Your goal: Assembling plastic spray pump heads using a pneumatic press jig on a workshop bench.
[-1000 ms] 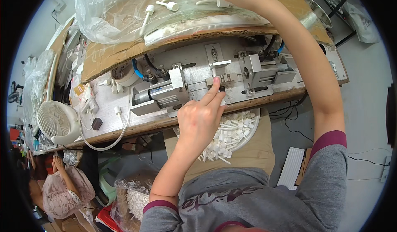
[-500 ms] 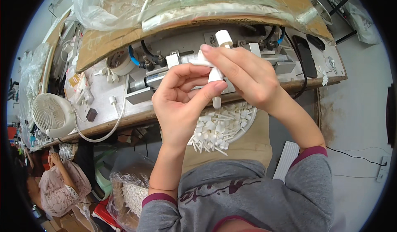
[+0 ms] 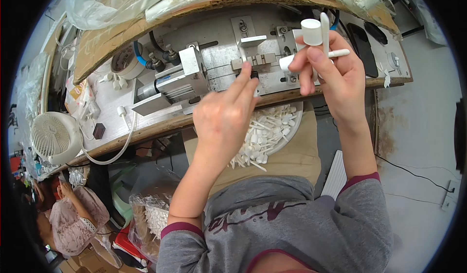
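Observation:
My left hand [image 3: 221, 120] reaches over the metal fixture on the bench, index and middle fingers extended and pressed to a white stick [image 3: 242, 53] lying in the small clamp block [image 3: 258, 61]. A bit of white shows below those fingers; my thumb is mostly hidden. Raised to the right of the clamp, my right hand [image 3: 335, 71] is closed around several white caps with sticks. One white cap [image 3: 311, 32] points up, another white cap [image 3: 286, 63] points left, and a white stick [image 3: 325, 27] stands upright between the fingers.
A round tray [image 3: 296, 127] of loose white caps and sticks rests at my lap. A metal cylinder [image 3: 168, 86] flanks the clamp. Cardboard [image 3: 112, 54] overhangs the bench. A small fan [image 3: 56, 137], a tape roll [image 3: 124, 66] and a phone [image 3: 362, 56] lie around. Another person [image 3: 73, 219] sits lower left.
My hands, together before, have moved apart. The left went to the clamp block; the right moved up and right with the white caps. The fixture, covered by my hands before, now shows.

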A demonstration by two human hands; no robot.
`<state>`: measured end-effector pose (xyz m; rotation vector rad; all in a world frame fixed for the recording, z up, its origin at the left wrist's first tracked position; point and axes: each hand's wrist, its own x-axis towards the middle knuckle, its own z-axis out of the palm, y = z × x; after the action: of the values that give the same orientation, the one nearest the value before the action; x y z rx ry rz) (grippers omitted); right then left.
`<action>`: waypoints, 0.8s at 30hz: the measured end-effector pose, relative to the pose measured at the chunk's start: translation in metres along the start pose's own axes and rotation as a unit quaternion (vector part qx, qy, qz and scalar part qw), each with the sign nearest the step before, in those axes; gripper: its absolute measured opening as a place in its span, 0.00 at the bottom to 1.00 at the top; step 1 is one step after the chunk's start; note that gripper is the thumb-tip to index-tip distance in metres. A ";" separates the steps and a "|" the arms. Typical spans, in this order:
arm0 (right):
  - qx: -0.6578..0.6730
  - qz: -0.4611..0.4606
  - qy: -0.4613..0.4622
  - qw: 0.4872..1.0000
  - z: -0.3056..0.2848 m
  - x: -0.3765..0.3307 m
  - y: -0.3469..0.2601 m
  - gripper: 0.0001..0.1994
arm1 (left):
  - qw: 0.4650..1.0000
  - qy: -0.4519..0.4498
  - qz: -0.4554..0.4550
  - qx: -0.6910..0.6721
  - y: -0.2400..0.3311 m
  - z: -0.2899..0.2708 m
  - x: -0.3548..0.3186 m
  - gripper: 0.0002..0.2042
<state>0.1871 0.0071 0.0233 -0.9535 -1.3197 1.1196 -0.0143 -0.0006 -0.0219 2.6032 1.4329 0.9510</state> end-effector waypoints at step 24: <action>-0.129 -0.088 0.109 0.982 -0.011 -0.010 0.009 0.14 | 0.948 0.026 -0.088 -0.306 0.003 -0.022 -0.007 0.17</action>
<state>0.1985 0.0001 0.0114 -1.0906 -1.3601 0.6980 -0.0265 -0.0137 -0.0066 1.9818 1.1135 1.2063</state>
